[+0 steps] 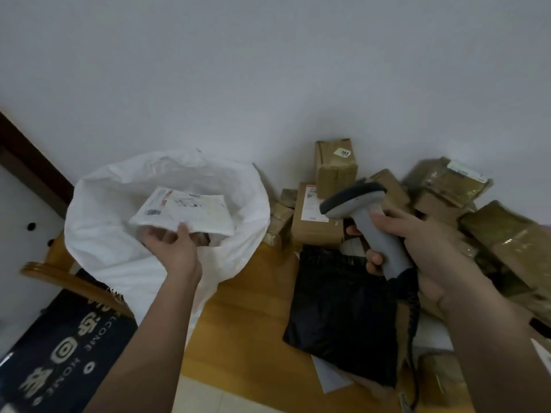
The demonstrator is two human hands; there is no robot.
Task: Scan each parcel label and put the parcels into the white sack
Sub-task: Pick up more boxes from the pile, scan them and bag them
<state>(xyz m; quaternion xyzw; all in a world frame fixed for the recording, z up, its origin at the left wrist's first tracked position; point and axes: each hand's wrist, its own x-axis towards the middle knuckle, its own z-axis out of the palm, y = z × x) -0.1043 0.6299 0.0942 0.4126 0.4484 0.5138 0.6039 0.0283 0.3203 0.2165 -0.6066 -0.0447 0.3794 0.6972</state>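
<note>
Dropping white mailer (182, 211) into white sack (125, 234) mouth at 10 o'clock: left hand (173, 245) pinches its edge, I'd release centrally; right hand (423, 245) grips barcode scanner (366, 216).

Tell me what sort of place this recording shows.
Probably a room in a home used for parcel sorting, not a warehouse: a welcome doormat on the floor, cardboard parcels heaped against a plain wall, and a white sack.
</note>
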